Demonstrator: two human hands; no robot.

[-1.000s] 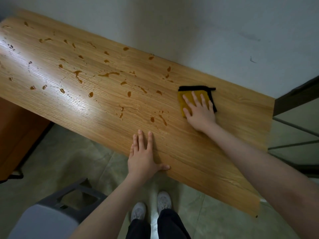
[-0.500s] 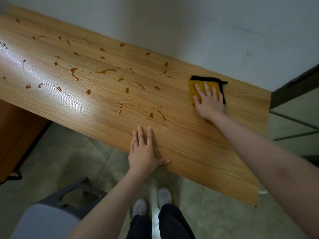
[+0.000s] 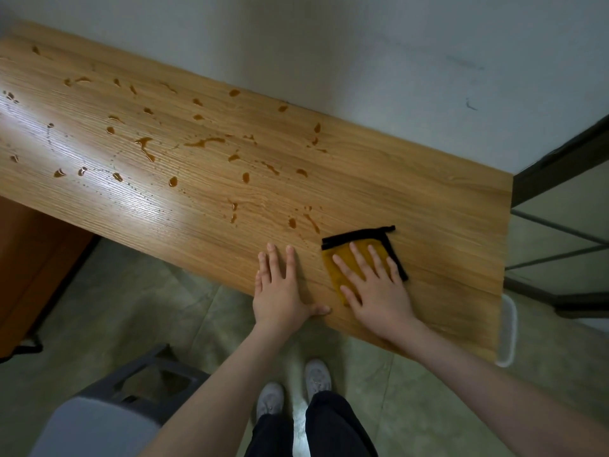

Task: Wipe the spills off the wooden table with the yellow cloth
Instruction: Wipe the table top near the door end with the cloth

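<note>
While my right hand (image 3: pixel 375 285) lies flat with fingers spread and straight on the yellow cloth (image 3: pixel 352 258), pressing it to the worktop (image 3: pixel 428 209) near the front edge, I judge that I am in the wiping stroke itself, working the right end of the surface. The cloth is folded, black-trimmed along its far and right sides, and sits just beside my left hand (image 3: pixel 280 288), which rests palm-down with fingers together and straight on bare wood, thumb at the worktop's lip, holding nothing; it looks like a brace.

Most of the work looks undone to me. Brown spills (image 3: pixel 204 141) dot the wood from just beyond the cloth out to the far left end, the nearest drops (image 3: pixel 291 222) lying just past my left fingertips. The wood right of the cloth appears dry.

The next move, as I read it, calls for pushing the cloth away and leftward over those nearest drops, keeping even downward pressure so it drags instead of bunching, then sweeping on toward the left in overlapping passes.
</note>
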